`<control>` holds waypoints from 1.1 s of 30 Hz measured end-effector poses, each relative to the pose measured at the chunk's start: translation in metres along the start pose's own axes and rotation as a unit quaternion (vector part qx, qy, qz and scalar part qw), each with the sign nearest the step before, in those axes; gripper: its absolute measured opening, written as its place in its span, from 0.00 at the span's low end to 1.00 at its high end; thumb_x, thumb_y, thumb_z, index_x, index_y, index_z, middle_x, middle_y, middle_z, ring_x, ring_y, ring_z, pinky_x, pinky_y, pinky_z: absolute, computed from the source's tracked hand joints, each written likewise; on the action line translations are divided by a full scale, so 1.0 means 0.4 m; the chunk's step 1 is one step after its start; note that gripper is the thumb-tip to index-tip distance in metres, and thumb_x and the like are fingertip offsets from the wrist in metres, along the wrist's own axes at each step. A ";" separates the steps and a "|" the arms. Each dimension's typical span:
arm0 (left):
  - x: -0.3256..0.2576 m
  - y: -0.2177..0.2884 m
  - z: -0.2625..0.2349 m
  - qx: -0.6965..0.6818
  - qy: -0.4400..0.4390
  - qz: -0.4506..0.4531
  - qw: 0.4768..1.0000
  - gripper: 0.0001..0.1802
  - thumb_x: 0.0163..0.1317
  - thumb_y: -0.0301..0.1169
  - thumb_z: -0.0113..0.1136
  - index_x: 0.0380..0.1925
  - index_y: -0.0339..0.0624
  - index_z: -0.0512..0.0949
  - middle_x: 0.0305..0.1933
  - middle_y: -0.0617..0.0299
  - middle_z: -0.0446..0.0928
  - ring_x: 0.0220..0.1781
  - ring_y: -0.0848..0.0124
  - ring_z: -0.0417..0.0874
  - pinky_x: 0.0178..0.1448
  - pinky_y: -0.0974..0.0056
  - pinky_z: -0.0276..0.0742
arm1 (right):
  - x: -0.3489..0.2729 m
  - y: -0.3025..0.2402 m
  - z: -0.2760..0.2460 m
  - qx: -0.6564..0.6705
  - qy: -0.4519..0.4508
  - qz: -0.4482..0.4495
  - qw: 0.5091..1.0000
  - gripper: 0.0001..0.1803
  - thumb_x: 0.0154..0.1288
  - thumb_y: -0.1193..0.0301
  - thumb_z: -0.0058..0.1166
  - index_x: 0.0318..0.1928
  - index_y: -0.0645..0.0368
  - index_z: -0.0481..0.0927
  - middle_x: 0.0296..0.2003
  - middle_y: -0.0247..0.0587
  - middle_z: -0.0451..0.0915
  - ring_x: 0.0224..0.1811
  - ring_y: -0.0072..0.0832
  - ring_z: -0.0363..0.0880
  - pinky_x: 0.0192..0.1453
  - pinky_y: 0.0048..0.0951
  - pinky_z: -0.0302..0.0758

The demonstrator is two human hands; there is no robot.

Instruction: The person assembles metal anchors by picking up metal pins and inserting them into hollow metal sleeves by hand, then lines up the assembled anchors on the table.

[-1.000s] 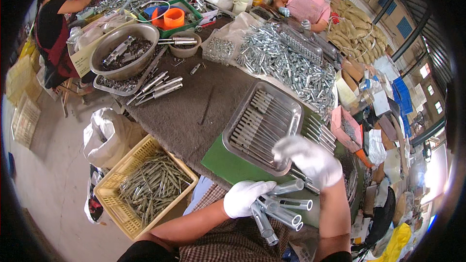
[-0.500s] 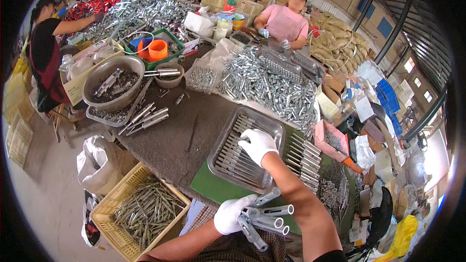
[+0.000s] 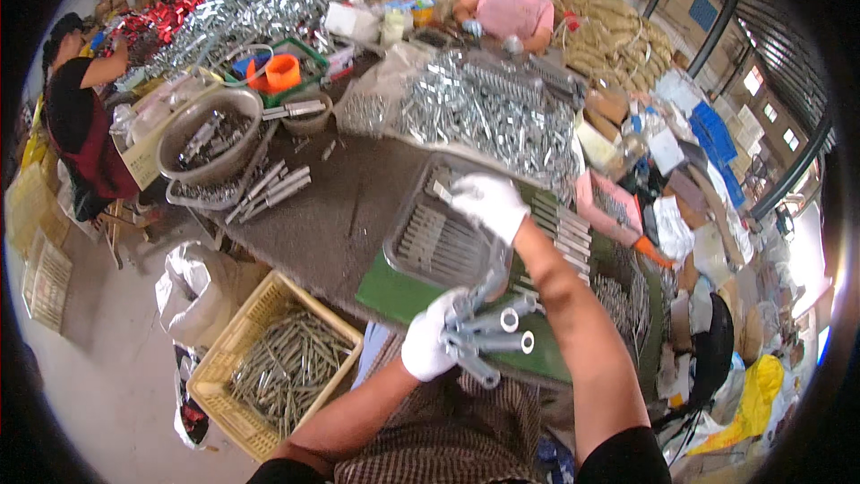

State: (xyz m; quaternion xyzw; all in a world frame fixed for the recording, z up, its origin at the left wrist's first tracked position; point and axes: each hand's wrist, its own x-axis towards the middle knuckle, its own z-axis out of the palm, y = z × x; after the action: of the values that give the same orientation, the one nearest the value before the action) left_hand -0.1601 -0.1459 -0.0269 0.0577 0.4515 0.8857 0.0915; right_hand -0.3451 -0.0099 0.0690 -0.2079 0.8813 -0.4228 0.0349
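Yellow crate [image 3: 235, 354]: on the floor at the left below the desk edge, holding a heap of long grey metal rods.
White sack [image 3: 193, 291]: slumped on the floor just beside the crate.
Metal bowl [image 3: 208, 133]: on the far left of the desk [image 3: 345, 215], with dark metal parts inside.
Bundle of sleeves [image 3: 488, 332]: short silvery metal tubes with hollow ends, several lying side by side, their open mouths turned right and toward the camera; held above the near desk edge, over the green board [image 3: 394, 287].
Left hand [image 3: 428, 341]: in a white glove, grip closed round the bundle of sleeves, fingers wrapped under and about them.
Tray [image 3: 448, 233]: shallow grey metal tray resting on the green board, with rows of the same silvery pieces laid in lines.
Right hand [image 3: 488, 204]: in a white glove, reaching forward over the far part of the tray, palm down, fingers curled loosely on the pieces there; whether the grip pinches one cannot be told.
Pile of bolts [image 3: 488, 112]: broad shiny heap beyond the tray, toward the far side of the desk.
Person in pink [image 3: 511, 4]: seated across the desk behind the pile.
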 end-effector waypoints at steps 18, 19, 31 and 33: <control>-0.021 0.023 0.035 0.237 0.023 0.211 0.948 0.21 0.65 0.47 0.46 0.53 0.50 0.65 0.40 0.65 0.72 0.37 0.70 0.77 0.37 0.64 0.79 | -0.402 -0.319 -0.134 0.116 0.175 -0.138 0.968 0.16 0.55 0.77 0.55 0.46 0.66 0.74 0.31 0.37 0.77 0.30 0.21 0.77 0.37 0.22 0.74; -0.018 0.033 0.035 0.044 0.020 0.073 0.996 0.21 0.65 0.47 0.46 0.52 0.50 0.65 0.39 0.64 0.72 0.36 0.70 0.77 0.36 0.64 0.79 | -0.399 -0.305 -0.123 0.084 0.157 -0.142 0.974 0.16 0.54 0.78 0.56 0.45 0.66 0.75 0.31 0.37 0.78 0.31 0.20 0.77 0.38 0.21 0.74; -0.007 0.054 0.024 -0.303 -0.085 -0.090 0.945 0.22 0.66 0.43 0.46 0.54 0.41 0.67 0.46 0.62 0.71 0.46 0.72 0.75 0.46 0.64 0.76 | -0.391 -0.310 -0.093 -0.032 0.144 -0.162 0.976 0.17 0.44 0.82 0.58 0.39 0.60 0.77 0.31 0.39 0.80 0.32 0.28 0.80 0.40 0.26 0.75; -0.007 0.063 0.057 0.005 0.037 0.004 0.999 0.20 0.64 0.55 0.44 0.38 0.51 0.67 0.26 0.64 0.72 0.24 0.70 0.75 0.25 0.64 0.74 | -0.388 -0.305 -0.095 -0.007 0.124 -0.149 0.981 0.17 0.44 0.81 0.58 0.39 0.60 0.77 0.31 0.39 0.80 0.32 0.28 0.80 0.39 0.26 0.75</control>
State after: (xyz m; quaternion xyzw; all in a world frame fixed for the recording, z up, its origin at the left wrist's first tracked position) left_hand -0.1560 -0.1430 0.0068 0.0274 0.4591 0.8851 0.0709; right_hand -0.1717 0.0115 0.1683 -0.2829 0.8411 -0.4395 -0.1395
